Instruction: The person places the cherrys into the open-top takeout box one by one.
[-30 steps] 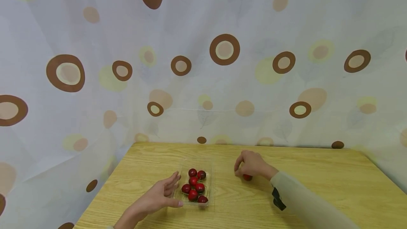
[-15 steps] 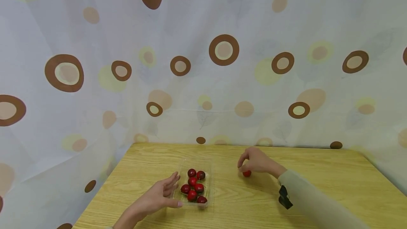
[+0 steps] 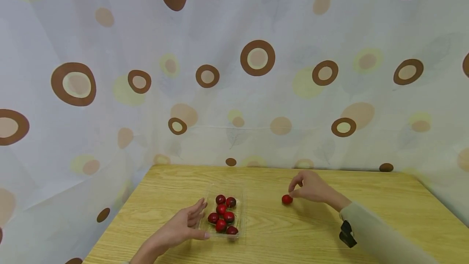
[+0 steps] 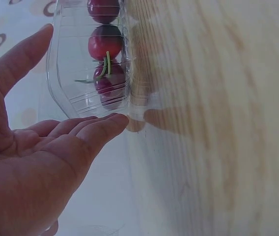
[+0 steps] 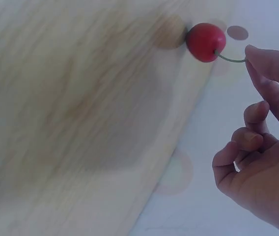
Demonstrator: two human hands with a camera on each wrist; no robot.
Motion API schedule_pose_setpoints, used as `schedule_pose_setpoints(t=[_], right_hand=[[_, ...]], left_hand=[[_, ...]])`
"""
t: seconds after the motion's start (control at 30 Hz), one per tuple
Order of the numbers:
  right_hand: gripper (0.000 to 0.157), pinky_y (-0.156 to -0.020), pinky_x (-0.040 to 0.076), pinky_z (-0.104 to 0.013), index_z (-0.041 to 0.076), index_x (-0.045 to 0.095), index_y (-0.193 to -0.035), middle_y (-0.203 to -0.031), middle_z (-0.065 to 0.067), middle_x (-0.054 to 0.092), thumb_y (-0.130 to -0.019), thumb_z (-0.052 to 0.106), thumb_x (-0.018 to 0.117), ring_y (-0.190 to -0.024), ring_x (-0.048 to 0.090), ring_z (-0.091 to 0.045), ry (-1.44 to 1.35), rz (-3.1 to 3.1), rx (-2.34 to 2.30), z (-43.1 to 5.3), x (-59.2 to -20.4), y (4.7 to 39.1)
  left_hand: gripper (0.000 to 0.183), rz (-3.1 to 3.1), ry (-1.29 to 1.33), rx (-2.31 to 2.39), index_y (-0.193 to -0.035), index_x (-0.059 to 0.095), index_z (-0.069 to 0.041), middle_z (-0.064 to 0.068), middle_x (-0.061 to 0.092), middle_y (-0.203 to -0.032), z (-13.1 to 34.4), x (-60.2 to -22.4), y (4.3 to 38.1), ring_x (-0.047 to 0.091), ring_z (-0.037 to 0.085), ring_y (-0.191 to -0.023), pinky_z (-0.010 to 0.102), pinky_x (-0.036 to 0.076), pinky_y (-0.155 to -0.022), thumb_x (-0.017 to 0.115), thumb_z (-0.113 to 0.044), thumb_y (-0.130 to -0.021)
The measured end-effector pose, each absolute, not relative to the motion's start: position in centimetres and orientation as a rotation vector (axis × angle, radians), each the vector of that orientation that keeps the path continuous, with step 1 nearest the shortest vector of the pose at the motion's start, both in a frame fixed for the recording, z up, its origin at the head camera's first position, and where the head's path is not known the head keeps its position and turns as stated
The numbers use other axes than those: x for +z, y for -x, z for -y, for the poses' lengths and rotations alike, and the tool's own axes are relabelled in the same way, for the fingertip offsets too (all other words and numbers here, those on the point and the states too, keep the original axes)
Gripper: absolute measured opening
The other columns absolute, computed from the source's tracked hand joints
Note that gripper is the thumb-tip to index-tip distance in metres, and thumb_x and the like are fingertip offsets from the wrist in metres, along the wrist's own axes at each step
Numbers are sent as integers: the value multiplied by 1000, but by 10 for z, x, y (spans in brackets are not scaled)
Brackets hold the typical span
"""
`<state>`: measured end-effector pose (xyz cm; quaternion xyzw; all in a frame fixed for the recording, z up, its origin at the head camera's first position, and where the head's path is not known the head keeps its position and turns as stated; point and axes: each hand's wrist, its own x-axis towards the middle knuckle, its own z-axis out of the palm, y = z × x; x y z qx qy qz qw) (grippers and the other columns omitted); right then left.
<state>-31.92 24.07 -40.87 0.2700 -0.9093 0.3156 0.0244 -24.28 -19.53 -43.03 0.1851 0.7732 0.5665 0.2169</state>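
Observation:
My right hand pinches the thin green stem of a red cherry between thumb and forefinger. The cherry appears to be on the tabletop, and the hand's other fingers are loosely curled. To its left stands a clear plastic box holding several dark red cherries, some with green stems. My left hand is at the box's left side, thumb spread from the other fingers, their tips at its near wall. It holds nothing.
A light wood-grain table carries everything. Behind it and along the left hangs a pale curtain with brown and yellow ovals. A dark strap is on the right sleeve.
My right hand has shifted right and drawn back from the cherry, which now shows fully with its stem between the fingertips. The left hand and the box stay put.

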Motion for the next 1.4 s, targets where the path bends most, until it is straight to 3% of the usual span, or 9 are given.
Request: schedule_pose_setpoints(t=[0.3,0.6,1.07,1.13,1.27,1.33,1.4], right_hand=[[4,-58,43,-29,12,82,-85,-83,7,63,-88,12,83,-69,48,-10,-758,2797,959,-269,-422,307],[4,-57,41,-27,8,83,-87,-79,8,64,-91,11,84,-66,46,-9,-730,2716,1023,-274,-434,309],[14,-58,36,-29,-2,82,-102,-77,-5,59,-95,10,80,-65,38,-13,-648,2660,1476,-249,-423,292],[17,-60,36,-30,-2,82,-104,-79,-6,59,-95,13,80,-67,37,-14,-608,2682,1506,-242,-420,289],[21,-73,48,-34,-1,82,-106,-94,-8,70,-96,17,80,-78,49,-19,-552,2702,1553,-227,-412,283],[20,-84,55,-42,0,82,-106,-102,-9,73,-96,17,80,-92,61,-27,-556,2691,1564,-219,-409,281],[19,-88,55,-47,1,82,-105,-106,-9,73,-96,17,80,-99,63,-31,-557,2679,1591,-210,-407,279]], left_hand=[[103,-2129,-528,1582,-165,3,7,32,12,-169,195,-431,242,19,53,-152,64,22,-122,78,-11,-97],[104,-2113,-533,1594,-165,2,8,32,12,-169,195,-432,243,18,53,-153,64,21,-122,78,-11,-97],[103,-2119,-525,1590,-165,3,7,31,12,-170,196,-434,245,18,53,-153,64,22,-122,78,-11,-97],[103,-2119,-522,1592,-165,3,7,31,12,-170,196,-434,244,18,53,-153,64,22,-122,78,-11,-97],[103,-2117,-516,1594,-165,3,7,31,11,-170,195,-434,244,18,53,-153,65,21,-122,78,-11,-97],[103,-2117,-515,1594,-165,3,7,31,11,-170,195,-434,244,18,53,-153,64,21,-122,78,-12,-97],[104,-2122,-513,1592,-165,3,7,31,12,-170,195,-434,244,18,53,-153,65,22,-122,79,-12,-97]])
